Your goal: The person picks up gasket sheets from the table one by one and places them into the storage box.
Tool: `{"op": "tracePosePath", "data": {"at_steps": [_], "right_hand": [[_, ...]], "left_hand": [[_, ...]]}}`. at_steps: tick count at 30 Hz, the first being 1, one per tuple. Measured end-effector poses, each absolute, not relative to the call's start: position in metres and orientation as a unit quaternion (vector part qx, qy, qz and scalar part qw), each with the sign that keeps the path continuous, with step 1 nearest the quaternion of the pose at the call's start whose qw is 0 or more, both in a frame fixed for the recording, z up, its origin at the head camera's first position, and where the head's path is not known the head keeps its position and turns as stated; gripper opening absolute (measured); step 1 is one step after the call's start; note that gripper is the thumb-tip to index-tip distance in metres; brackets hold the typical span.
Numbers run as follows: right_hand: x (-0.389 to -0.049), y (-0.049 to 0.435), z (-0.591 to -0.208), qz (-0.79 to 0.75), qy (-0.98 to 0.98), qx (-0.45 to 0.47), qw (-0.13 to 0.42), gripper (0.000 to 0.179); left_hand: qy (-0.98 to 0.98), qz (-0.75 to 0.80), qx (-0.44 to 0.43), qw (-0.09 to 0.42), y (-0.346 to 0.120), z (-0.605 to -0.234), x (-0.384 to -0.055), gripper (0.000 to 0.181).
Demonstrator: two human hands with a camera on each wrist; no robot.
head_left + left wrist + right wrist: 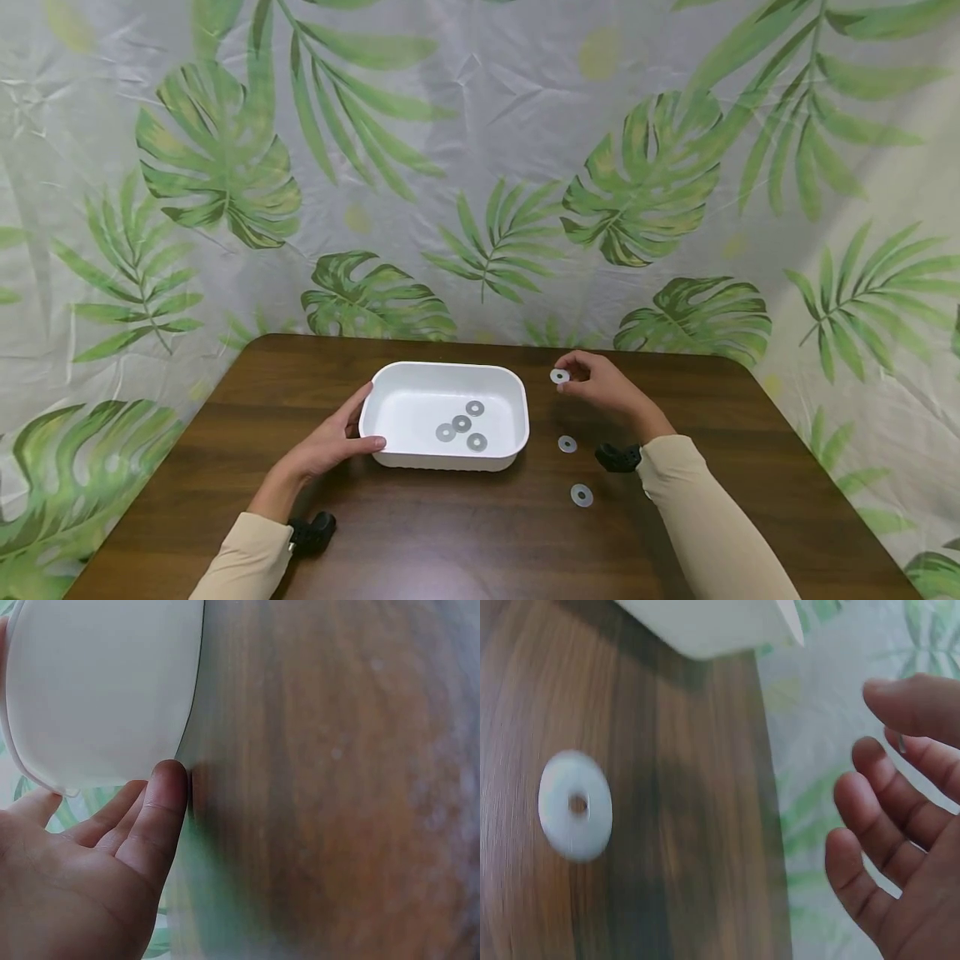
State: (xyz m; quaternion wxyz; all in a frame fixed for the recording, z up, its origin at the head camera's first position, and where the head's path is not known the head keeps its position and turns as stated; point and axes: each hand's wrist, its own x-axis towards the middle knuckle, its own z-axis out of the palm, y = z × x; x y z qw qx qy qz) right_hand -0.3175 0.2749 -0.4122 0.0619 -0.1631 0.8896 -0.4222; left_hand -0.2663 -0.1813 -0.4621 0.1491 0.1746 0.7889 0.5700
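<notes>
A white rectangular tub (pixel 450 461) stands on the table with several flat metal washers (pixel 461 424) on its floor. My left hand (pixel 333 442) holds its left end, thumb at the front rim and fingers along the side; the left wrist view shows the fingertips (pixel 169 780) against the tub wall (pixel 105 690). To the right of the tub, my right hand (pixel 600 384) pinches one washer (pixel 559 376) between thumb and forefinger, above the table. Only a thin edge of that washer shows in the right wrist view, and the other fingers (pixel 859 795) are loosely curled.
Two more washers lie on the dark wooden table (pixel 450 533) right of the tub: one nearer the back (pixel 567 444), one nearer the front (pixel 582 496). A leaf-patterned cloth (pixel 495 167) hangs behind the table's back edge. Black wrist cameras (pixel 313 532) sit on both arms.
</notes>
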Motion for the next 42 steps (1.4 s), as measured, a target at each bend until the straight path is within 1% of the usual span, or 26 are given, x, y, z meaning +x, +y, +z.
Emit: {"op": "tracePosePath", "data": {"at_steps": [5, 12, 17, 24, 32, 42], "right_hand": [[-0.325, 0.248, -0.407, -0.404, 0.897, -0.171, 0.052, 0.032], [-0.333, 0.211, -0.397, -0.408, 0.891, -0.187, 0.064, 0.033], [-0.335, 0.186, -0.398, -0.407, 0.889, -0.198, 0.059, 0.036], [-0.338, 0.152, -0.402, -0.412, 0.886, -0.204, 0.056, 0.034], [-0.334, 0.133, -0.404, -0.417, 0.878, -0.224, 0.072, 0.033], [-0.334, 0.127, -0.407, -0.422, 0.874, -0.228, 0.079, 0.031]], "left_hand": [[0.790, 0.568, 0.174, 0.153, -0.181, -0.463, -0.266, 0.105], [0.787, 0.574, 0.171, 0.150, -0.182, -0.462, -0.266, 0.105], [0.790, 0.569, 0.173, 0.148, -0.181, -0.461, -0.267, 0.104], [0.794, 0.565, 0.166, 0.148, -0.181, -0.461, -0.267, 0.105], [0.792, 0.568, 0.168, 0.146, -0.181, -0.462, -0.267, 0.104], [0.789, 0.573, 0.165, 0.148, -0.182, -0.462, -0.267, 0.105]]}}
